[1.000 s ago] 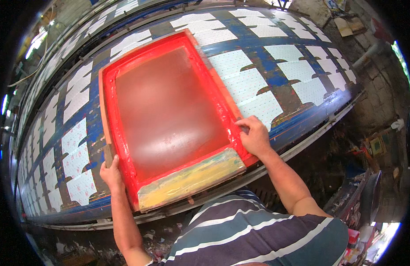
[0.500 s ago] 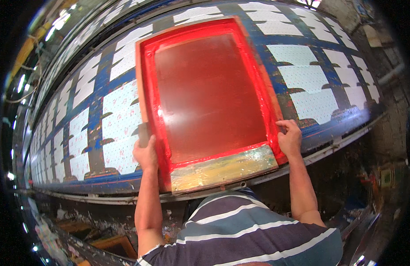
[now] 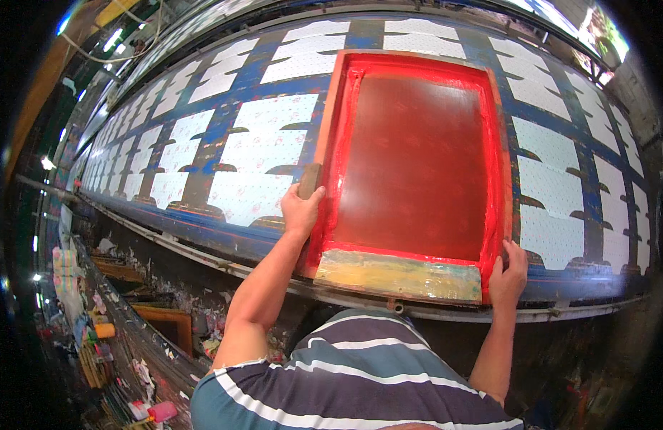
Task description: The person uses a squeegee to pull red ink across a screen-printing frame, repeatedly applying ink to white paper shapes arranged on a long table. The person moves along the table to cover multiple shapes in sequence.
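Observation:
A screen-printing frame (image 3: 417,261) rests on the long printing table, its wooden edges lined in glossy red around a dark red mesh (image 3: 417,165). A yellowish, smeared strip (image 3: 399,276) spans its near end. At the frame's left edge my left hand (image 3: 301,209) is closed round a brownish wooden block (image 3: 310,180). My right hand (image 3: 509,274) is by the near right corner, fingers bent against the frame's right edge; their grip is partly hidden. Pale cloth pieces (image 3: 265,154) with small pink prints lie left of the frame, dotted ones (image 3: 550,193) to its right.
A metal rail (image 3: 561,312) runs along the near edge of the blue-stained table (image 3: 224,240). Below on the left is a cluttered trough with scraps, a wooden frame (image 3: 175,330) and a pink container (image 3: 162,411). More rows of pale pieces stretch away left and right.
My view has turned, so the frame appears farther right and straighter. My right hand has slid along the frame's edge toward its near corner. My left hand keeps hold of the block.

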A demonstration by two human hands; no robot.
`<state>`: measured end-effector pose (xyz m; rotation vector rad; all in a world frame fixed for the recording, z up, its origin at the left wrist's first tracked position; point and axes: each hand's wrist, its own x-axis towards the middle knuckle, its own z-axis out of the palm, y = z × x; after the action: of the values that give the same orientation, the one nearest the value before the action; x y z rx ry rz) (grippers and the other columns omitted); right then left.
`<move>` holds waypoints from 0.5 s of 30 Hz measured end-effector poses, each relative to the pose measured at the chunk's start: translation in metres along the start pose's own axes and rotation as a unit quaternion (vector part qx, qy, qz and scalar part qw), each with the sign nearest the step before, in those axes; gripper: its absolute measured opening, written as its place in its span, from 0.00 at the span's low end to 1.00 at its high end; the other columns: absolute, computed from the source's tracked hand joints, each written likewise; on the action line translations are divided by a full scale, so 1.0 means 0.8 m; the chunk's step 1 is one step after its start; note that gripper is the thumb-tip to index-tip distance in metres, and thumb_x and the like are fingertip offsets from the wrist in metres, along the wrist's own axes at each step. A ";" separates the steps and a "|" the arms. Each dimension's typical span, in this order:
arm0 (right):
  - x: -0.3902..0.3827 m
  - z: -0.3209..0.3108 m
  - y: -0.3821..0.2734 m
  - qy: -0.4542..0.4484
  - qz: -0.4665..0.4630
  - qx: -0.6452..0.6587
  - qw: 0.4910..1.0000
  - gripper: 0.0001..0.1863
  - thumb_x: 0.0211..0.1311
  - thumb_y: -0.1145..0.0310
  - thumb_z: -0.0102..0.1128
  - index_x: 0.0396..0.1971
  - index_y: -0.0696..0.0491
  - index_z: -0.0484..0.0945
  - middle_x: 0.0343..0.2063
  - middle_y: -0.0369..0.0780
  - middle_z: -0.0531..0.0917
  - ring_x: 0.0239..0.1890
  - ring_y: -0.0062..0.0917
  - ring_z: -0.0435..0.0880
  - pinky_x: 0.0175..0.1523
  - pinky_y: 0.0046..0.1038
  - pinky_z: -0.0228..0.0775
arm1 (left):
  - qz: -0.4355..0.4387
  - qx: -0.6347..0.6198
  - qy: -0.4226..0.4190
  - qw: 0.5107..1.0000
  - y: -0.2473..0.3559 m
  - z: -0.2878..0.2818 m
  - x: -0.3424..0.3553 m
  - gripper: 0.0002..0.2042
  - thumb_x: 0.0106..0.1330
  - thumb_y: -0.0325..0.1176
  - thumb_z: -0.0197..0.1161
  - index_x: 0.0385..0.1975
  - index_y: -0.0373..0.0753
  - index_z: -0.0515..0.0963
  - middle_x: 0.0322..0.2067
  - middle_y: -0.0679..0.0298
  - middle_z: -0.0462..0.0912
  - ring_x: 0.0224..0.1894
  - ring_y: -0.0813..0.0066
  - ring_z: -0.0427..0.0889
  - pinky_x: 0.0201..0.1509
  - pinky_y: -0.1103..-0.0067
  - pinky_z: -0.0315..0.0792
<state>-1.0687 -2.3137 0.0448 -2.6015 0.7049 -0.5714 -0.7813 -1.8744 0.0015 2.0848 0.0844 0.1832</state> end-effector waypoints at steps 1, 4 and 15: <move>-0.007 -0.007 -0.017 0.000 -0.075 0.025 0.997 0.27 0.62 0.78 0.73 0.62 0.53 0.86 0.62 0.51 0.86 0.66 0.51 0.84 0.73 0.48 0.77 | -0.013 -0.004 -0.002 1.000 0.000 0.002 0.001 0.20 0.64 0.41 0.85 0.47 0.31 0.90 0.39 0.52 0.95 0.40 0.63 0.93 0.50 0.67 0.84; -0.037 -0.028 -0.078 -0.128 -0.205 0.103 0.965 0.30 0.57 0.76 0.79 0.63 0.50 0.86 0.63 0.50 0.85 0.66 0.51 0.84 0.73 0.50 0.76 | -0.050 -0.007 -0.008 0.999 -0.001 0.005 0.002 0.23 0.62 0.43 0.85 0.48 0.32 0.89 0.39 0.52 0.95 0.43 0.60 0.95 0.52 0.65 0.85; -0.052 0.005 -0.200 -0.208 -0.355 0.019 0.911 0.31 0.51 0.82 0.69 0.59 0.52 0.88 0.52 0.46 0.90 0.57 0.46 0.88 0.60 0.46 0.81 | 0.013 0.049 0.047 0.998 0.000 0.013 -0.001 0.24 0.63 0.50 0.84 0.47 0.36 0.90 0.41 0.49 0.94 0.44 0.51 0.94 0.52 0.61 0.85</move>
<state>-1.0378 -2.1618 0.1027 -2.7589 -0.4076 -0.1873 -0.7805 -1.8830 -0.0037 2.1757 0.1260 0.2991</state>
